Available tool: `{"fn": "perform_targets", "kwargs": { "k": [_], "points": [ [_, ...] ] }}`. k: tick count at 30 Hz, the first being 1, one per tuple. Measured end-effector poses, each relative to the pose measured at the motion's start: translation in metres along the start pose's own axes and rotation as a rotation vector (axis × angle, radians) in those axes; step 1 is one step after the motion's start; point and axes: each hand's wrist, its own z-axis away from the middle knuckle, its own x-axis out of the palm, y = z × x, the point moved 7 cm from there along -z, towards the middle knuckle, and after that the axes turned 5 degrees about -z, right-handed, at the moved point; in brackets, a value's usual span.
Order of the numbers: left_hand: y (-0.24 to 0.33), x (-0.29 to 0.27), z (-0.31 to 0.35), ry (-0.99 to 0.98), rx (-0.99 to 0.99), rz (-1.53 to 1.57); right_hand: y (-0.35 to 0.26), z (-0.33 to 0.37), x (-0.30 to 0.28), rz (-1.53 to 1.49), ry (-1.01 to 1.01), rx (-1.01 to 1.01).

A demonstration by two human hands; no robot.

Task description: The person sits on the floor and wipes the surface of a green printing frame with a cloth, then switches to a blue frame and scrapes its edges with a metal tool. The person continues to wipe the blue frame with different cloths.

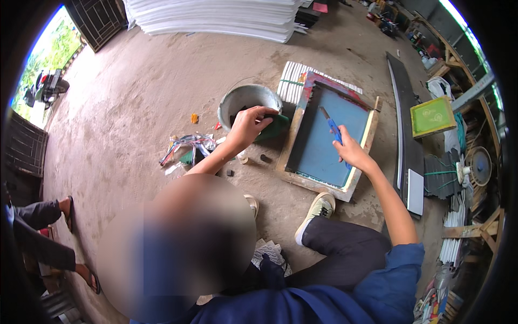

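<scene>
My right hand (352, 149) is closed around a blue utility knife (333, 128), its blade out and pointing up and away to the left. Below the knife lies a screen-printing frame (318, 141), wooden-edged with blue mesh and red stains along its far side. My left hand (250, 127) is at the near right rim of a grey bucket (229, 102). Its fingers pinch a dark green piece (276, 127), whose exact kind I cannot make out. Dark bits show inside the bucket.
White slats (291, 81) tied in a bundle lie behind the frame. Left of the bucket is a heap of plastic scraps (197, 146). A long dark panel (402, 124) and a small green-yellow screen (433, 117) stand on the right. Another person's feet (89, 276) are at left.
</scene>
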Motion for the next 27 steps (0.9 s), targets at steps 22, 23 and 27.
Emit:
{"fn": "perform_targets", "kwargs": {
  "k": [22,23,27],
  "points": [
    [0.075,0.009,-0.012,-0.019,0.149,-0.034,-0.101,0.077,0.012,0.935,0.448,-0.708],
    [0.075,0.008,-0.012,-0.018,0.149,-0.052,-0.102,0.075,0.016,0.972,0.457,-0.702],
    [0.078,0.010,-0.008,0.003,0.138,-0.163,-0.096,0.065,0.037,0.993,0.436,-0.540]
  ]
}}
